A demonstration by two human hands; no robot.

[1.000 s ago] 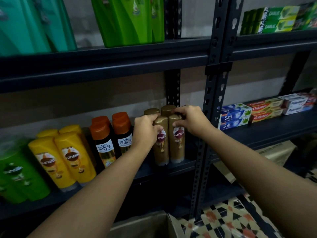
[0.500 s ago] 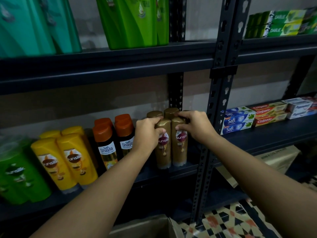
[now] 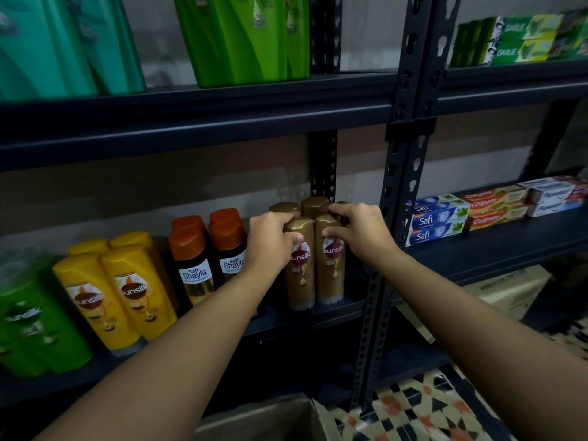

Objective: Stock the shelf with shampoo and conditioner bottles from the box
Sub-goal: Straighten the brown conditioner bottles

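Several brown Sunsilk bottles stand together on the middle shelf [image 3: 321, 313] beside the black upright. My left hand [image 3: 270, 243] grips the front left brown bottle [image 3: 300, 281] near its cap, thumb across its front. My right hand [image 3: 359, 233] grips the front right brown bottle [image 3: 331, 275], fingers curled over its cap and side. Two more brown caps [image 3: 313, 205] show behind. The cardboard box [image 3: 264, 418] sits below at the bottom edge; its inside is hidden.
Left of the brown bottles stand orange-capped Shayla bottles [image 3: 194, 265], yellow Sunsilk bottles [image 3: 121, 297] and green Sunsilk bottles [image 3: 31, 326]. Green and teal bottles fill the upper shelf [image 3: 241, 39]. Toothpaste boxes [image 3: 439, 221] lie on the right shelf. A perforated upright [image 3: 391, 218] divides the bays.
Both hands stay on the front brown bottles; the fingers have shifted slightly on the caps. The view has tilted a little, so everything sits lower in frame.
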